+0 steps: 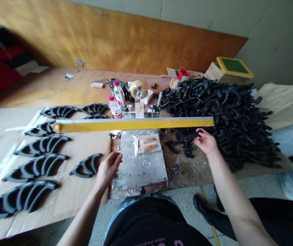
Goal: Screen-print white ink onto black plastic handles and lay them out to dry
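Note:
My right hand (pixel 207 142) pinches a black plastic handle (pixel 194 135) at the left edge of a large heap of similar black handles (pixel 220 102). A few loose black handles (pixel 186 150) lie just below and left of it. My left hand (pixel 110 166) hovers by the left edge of a flat metal plate (pixel 142 174), its fingers curled together with nothing visible in them. On the plate is a small clear-taped patch with orange-brown marks (pixel 149 143). A long yellow bar (pixel 136 125) with a pale top edge spans above the plate's far end.
Cardboard (pixel 82 194) on the left carries nested rows of black handles (pixel 39 167) and a smaller group (pixel 86 165). Behind the bar stand red-capped bottles (pixel 115 107) and a tape roll (pixel 138 89). A yellow-framed green screen (pixel 235 65) rests at back right. Another person's leg (pixel 269 215) is at right.

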### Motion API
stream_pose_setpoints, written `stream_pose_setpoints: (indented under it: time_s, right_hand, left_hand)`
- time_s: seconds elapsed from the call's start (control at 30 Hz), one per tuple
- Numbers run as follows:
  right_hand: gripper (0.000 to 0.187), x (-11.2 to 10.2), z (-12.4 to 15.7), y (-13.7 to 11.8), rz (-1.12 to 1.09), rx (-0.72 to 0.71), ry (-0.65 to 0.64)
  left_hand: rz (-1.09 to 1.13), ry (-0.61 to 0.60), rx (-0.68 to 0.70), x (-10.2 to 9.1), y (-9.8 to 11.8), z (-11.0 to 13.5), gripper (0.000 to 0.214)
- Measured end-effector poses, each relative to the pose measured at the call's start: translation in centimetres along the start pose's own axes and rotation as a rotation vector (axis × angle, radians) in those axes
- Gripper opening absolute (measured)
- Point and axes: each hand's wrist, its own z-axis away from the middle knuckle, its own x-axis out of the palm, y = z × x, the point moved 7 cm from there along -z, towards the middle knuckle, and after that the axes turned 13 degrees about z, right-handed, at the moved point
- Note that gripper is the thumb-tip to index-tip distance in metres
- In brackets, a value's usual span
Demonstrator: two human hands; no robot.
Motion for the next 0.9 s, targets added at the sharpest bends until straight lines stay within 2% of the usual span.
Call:
stream_pose_setpoints:
  time_s: [0.1,0.17,0.23,0.3,0.43,0.53,0.63,0.77,0.9]
  right_hand:
    - [0.028,1.2,1.7,-0.6,-0.016,-0.037,-0.038]
    - [0.030,3.3,2.6,-0.9,0.016,-0.066,-0.127]
    - [0.032,6.1,2.7,-0.8,0.063,-0.104,-0.223]
    - [0.032,9.3,2.0,-0.3,0.129,-0.168,-0.285]
    - [0.022,15.7,-0.7,1.8,0.334,-0.345,-0.363]
    - [0.016,19.0,-2.1,3.3,0.487,-0.435,-0.445]
    - [0.017,20.3,-2.2,3.5,0.680,-0.533,-0.490]
    - [0.027,21.0,-1.2,2.8,1.069,-0.663,-0.474]
    - [0.019,22.1,-0.7,2.4,1.362,-0.715,-0.421]
  left_hand:
    - [0.040,-0.292,0.146,8.2,4.4,2.2,0.029]
    - [0.057,-0.438,0.218,12.2,6.4,3.9,0.028]
    - [0.057,-0.527,0.264,14.4,7.3,5.2,0.029]
    - [0.041,-0.575,0.269,15.0,7.2,6.0,0.030]
    - [-0.014,-0.561,0.180,13.2,5.3,6.5,0.031]
    - [-0.027,-0.487,0.072,10.7,3.4,6.4,0.032]
    - [0.027,-0.380,-0.018,7.6,1.1,6.1,0.034]
    - [0.150,-0.195,-0.109,3.0,-2.0,5.7,0.039]
    - [0.248,-0.021,-0.121,-0.8,-3.2,4.9,0.043]
